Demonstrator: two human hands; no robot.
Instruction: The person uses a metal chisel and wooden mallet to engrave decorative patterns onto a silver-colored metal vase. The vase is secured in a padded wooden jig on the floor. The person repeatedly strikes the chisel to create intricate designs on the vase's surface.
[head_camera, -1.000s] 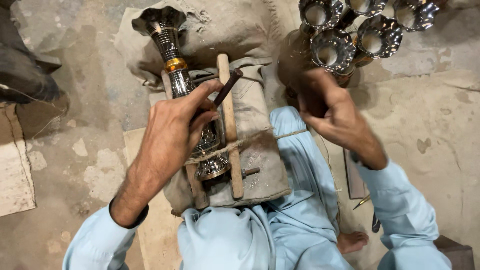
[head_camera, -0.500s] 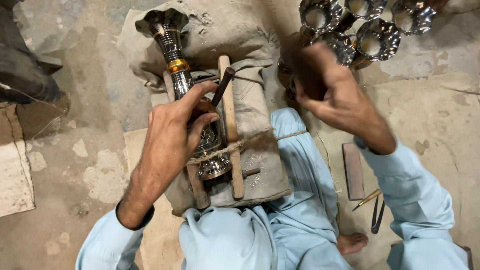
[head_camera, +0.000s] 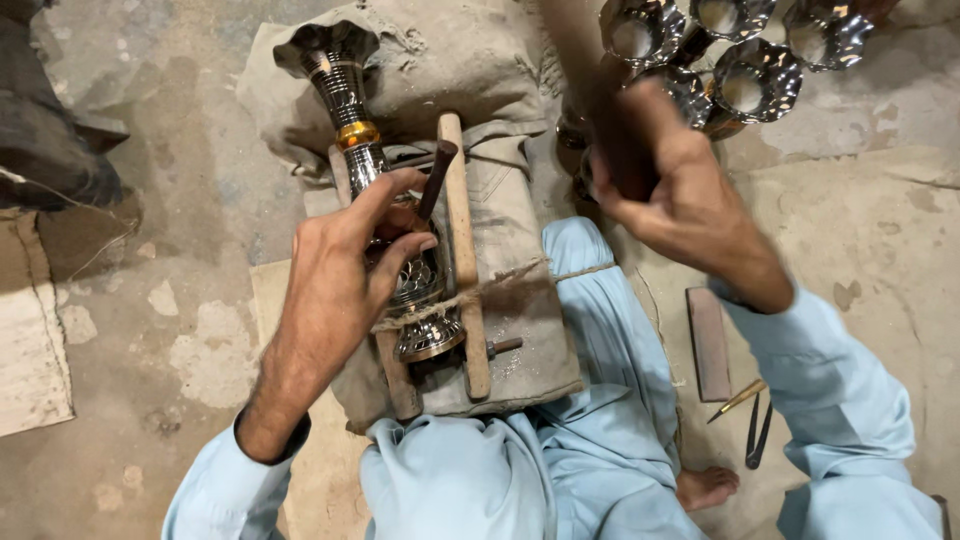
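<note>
- A rough, stained concrete floor (head_camera: 130, 330) is seen, partly covered by a worn cloth pad (head_camera: 520, 250) laid over the person's lap.
- A silver metal vase (head_camera: 350, 120) with a gold band is laid on the pad, cradled between two wooden slats (head_camera: 462, 250) tied with twine (head_camera: 500, 282).
- The vase body is pressed by the left hand (head_camera: 345, 270), and a dark chisel (head_camera: 435, 180) is pinched between its fingers.
- A blurred dark tool (head_camera: 615, 150) is clenched in the raised right hand (head_camera: 680, 200).
- Finished fluted vases (head_camera: 745, 85), mouths open and empty, are clustered beyond it.
- A flat stone (head_camera: 708, 340) and small tools (head_camera: 755, 430) are lying on the floor.
</note>
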